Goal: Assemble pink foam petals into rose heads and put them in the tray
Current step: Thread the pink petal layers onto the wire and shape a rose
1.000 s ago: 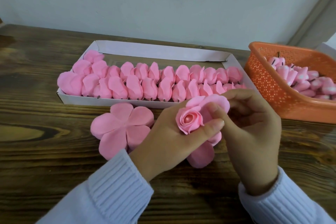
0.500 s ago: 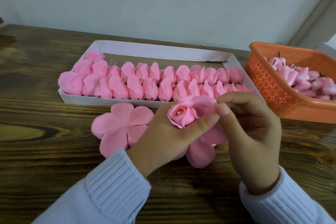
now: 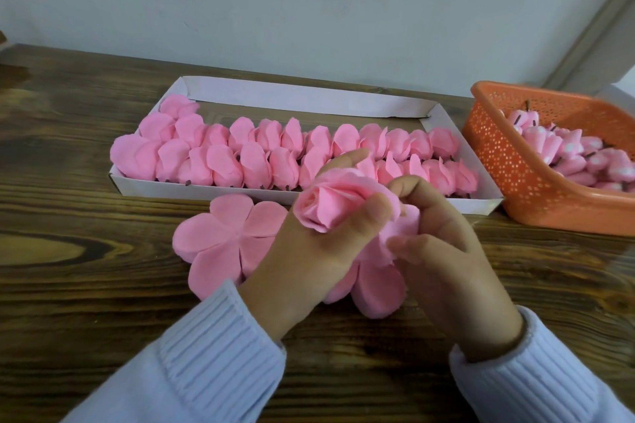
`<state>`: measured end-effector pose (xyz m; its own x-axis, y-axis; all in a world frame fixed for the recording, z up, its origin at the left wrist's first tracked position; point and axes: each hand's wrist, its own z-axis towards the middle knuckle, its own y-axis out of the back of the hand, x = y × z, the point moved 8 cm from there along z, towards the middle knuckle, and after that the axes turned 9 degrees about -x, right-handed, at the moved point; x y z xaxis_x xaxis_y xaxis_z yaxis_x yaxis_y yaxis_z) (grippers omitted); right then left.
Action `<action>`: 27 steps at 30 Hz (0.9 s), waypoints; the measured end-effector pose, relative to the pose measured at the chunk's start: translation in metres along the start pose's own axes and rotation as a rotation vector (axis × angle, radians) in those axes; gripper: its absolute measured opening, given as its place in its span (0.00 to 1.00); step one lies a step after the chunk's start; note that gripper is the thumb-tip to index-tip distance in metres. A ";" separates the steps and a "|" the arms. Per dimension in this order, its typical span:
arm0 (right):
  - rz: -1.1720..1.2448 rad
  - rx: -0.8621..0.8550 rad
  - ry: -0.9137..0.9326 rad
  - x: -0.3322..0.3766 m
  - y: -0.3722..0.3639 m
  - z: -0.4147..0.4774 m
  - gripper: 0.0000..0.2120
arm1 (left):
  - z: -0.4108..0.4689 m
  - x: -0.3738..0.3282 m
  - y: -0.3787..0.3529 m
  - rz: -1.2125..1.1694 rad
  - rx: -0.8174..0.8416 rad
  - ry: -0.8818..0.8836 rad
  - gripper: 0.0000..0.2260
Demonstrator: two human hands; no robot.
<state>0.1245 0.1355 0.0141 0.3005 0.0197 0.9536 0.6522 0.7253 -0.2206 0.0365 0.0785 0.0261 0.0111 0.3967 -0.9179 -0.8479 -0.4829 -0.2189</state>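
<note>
My left hand grips a pink foam rose head above the table, its bud facing up and left, thumb pressed across the wrapped petals. My right hand pinches an outer petal of that rose against its side. More loose petals of the same piece hang below both hands. A flat five-lobed petal sheet lies on the table just left of my left hand. Behind stands the white cardboard tray, holding two rows of finished rose heads.
An orange perforated basket at the right holds several pink buds on dark stems. The dark wooden table runs back to a pale wall. My light blue knitted sleeves fill the lower edge of the view.
The rose has tilted further left in my left hand. My right hand has dropped from the top petal to pinch a lower petal at the rose's right side.
</note>
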 end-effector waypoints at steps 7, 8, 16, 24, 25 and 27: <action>0.139 -0.020 -0.035 -0.001 -0.010 0.000 0.23 | -0.002 0.005 -0.008 0.053 0.062 0.044 0.38; 0.177 -0.017 -0.053 -0.002 -0.011 0.000 0.24 | -0.002 0.005 -0.008 0.062 0.061 0.047 0.40; 0.320 0.041 -0.253 -0.006 -0.011 0.000 0.27 | -0.006 0.012 -0.012 0.180 0.232 0.161 0.26; 0.253 0.101 -0.342 -0.009 -0.015 -0.004 0.16 | -0.011 0.016 -0.015 0.174 0.281 0.211 0.18; 0.242 0.098 -0.345 -0.011 -0.014 -0.004 0.16 | -0.010 0.011 -0.019 0.172 0.316 0.184 0.16; 0.237 0.075 -0.340 -0.013 -0.010 -0.002 0.16 | -0.006 0.006 -0.015 0.121 0.258 0.159 0.16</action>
<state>0.1157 0.1259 0.0039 0.1810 0.4094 0.8942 0.5365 0.7209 -0.4386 0.0531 0.0833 0.0219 -0.0322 0.2117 -0.9768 -0.9543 -0.2970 -0.0329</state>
